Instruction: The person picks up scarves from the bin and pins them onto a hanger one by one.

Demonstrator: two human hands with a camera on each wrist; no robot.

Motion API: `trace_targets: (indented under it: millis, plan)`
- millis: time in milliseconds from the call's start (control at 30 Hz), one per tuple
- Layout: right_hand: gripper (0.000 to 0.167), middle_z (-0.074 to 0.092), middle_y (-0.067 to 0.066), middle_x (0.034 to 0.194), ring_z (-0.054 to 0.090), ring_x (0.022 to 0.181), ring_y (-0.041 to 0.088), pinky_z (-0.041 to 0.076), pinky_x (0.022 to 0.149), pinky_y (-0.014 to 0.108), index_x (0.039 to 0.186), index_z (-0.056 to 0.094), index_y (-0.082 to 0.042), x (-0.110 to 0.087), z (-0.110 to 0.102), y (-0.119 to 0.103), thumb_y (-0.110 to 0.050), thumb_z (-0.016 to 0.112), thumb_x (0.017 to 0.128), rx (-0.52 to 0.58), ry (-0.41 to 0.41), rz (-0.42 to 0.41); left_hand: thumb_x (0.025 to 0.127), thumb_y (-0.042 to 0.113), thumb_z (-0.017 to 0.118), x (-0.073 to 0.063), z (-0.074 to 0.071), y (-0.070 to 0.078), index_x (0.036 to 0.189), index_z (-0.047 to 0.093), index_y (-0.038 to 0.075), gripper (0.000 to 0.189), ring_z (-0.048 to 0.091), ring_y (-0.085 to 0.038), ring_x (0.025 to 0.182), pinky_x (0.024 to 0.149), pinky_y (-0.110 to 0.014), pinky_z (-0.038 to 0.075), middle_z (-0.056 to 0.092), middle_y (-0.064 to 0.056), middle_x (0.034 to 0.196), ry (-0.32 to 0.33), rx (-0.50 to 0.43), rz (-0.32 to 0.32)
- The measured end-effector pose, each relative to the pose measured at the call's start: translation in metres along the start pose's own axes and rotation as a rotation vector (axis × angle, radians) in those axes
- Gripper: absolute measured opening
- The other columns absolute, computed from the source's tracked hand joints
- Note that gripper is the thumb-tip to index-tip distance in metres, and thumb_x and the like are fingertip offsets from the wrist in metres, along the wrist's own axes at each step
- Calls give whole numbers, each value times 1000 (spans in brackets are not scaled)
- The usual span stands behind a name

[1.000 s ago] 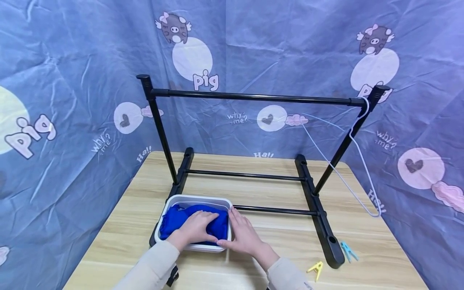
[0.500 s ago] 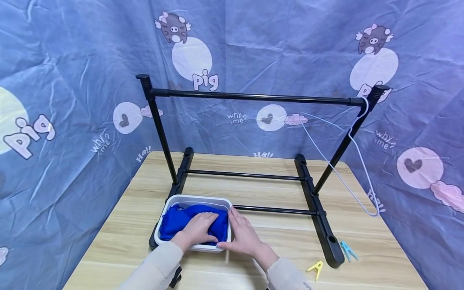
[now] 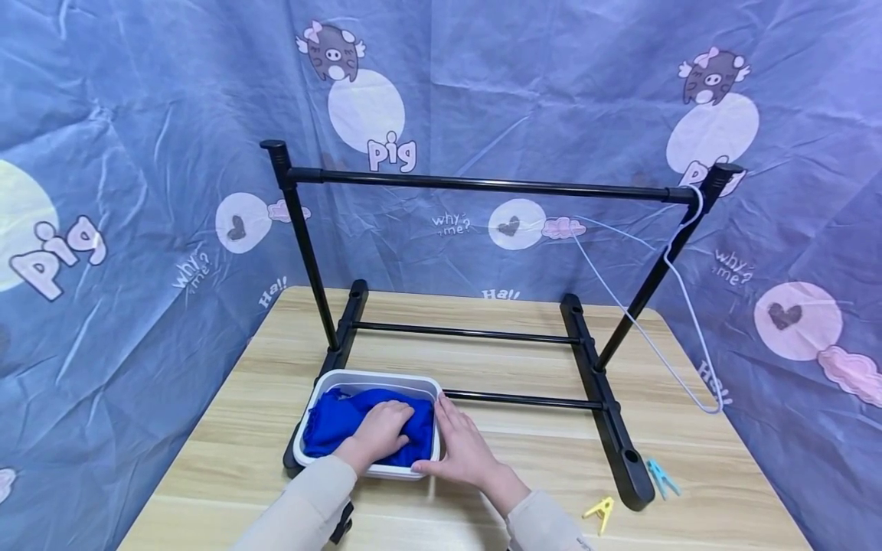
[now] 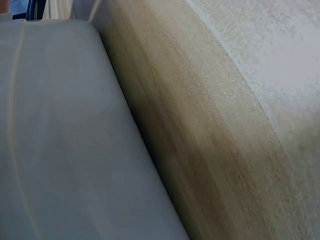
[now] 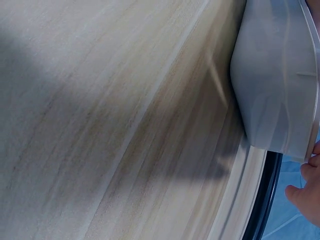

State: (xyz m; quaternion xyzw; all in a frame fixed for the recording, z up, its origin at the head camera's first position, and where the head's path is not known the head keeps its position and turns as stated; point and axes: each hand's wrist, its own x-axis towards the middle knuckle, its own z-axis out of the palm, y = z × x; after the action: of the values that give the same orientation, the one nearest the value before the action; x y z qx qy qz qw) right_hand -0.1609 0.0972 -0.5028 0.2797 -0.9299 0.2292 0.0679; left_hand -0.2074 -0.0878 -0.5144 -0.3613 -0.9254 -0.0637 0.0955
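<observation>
A blue cloth (image 3: 344, 419) lies bunched in a white plastic basket (image 3: 372, 378) at the front left of the table; its left edge looks ragged. My left hand (image 3: 380, 435) rests on the cloth inside, its fingertips partly hidden from me. Against the basket's right front corner lies my right hand (image 3: 463, 445), with fairly straight fingers along the right side and the thumb at the front rim. The right wrist view shows fingers (image 5: 310, 172) at the rim of the basket (image 5: 270, 75). Only the basket's outer wall (image 4: 75, 125) and the table fill the left wrist view.
A black drying rack (image 3: 482, 184) stands across the wooden table (image 3: 482, 310). From its bar's right end hangs a pale blue hanger (image 3: 648, 337). One yellow clothespin (image 3: 602, 511) and one blue clothespin (image 3: 663, 478) lie by the right foot. Patterned blue fabric hangs behind.
My left thumb has drawn in toward the fingers on the cloth, and the left forearm has shifted slightly right. The right hand and the basket stay in place.
</observation>
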Motion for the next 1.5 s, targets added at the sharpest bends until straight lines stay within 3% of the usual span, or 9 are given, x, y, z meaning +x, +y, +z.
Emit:
trace_targets:
  millis: [300, 500, 633, 867, 1100, 1500]
  plan:
    - [98, 24, 22, 135, 24, 122, 32, 27, 92, 46, 128, 29, 9, 0, 2, 1, -65, 52, 68, 10, 13, -1, 66, 12, 67, 5, 2, 1, 73, 58, 10, 11, 56, -19, 76, 71, -33, 43, 60, -2, 75, 69, 17, 0]
    - [98, 22, 21, 136, 23, 123, 31, 25, 93, 45, 129, 29, 9, 0, 0, -1, -64, 53, 68, 20, 3, 12, 69, 10, 63, 4, 2, 0, 82, 64, 9, 13, 57, -19, 82, 74, -33, 43, 63, -3, 83, 58, -34, -51]
    - [98, 21, 21, 137, 22, 123, 30, 24, 94, 44, 130, 28, 8, 0, 0, -1, -65, 52, 68, 28, -8, 22, 71, 8, 61, 3, 0, -2, 95, 65, 6, 25, 57, -20, 90, 78, -34, 42, 63, -6, 93, 56, -134, -118]
    - [99, 20, 19, 137, 23, 123, 29, 23, 95, 42, 130, 27, 8, 0, 1, -2, -65, 52, 68, 37, -17, 39, 70, 6, 61, 2, 5, -9, 98, 65, 4, 28, 56, -22, 92, 80, -35, 40, 63, -7, 95, 95, -331, -223]
    - [99, 19, 17, 139, 21, 124, 27, 22, 96, 41, 131, 27, 7, -1, 2, -2, -64, 54, 67, 61, -21, 62, 67, 1, 60, 2, 4, -12, 93, 66, 4, 27, 59, -21, 83, 72, -34, 44, 64, -6, 89, 183, -491, -277]
    - [98, 21, 18, 138, 22, 123, 29, 25, 94, 43, 131, 27, 7, -1, 3, -1, -63, 54, 68, 76, 13, 40, 62, -7, 60, 3, 3, -15, 87, 67, 2, 28, 60, -20, 80, 71, -32, 45, 65, -7, 84, 379, -655, -343]
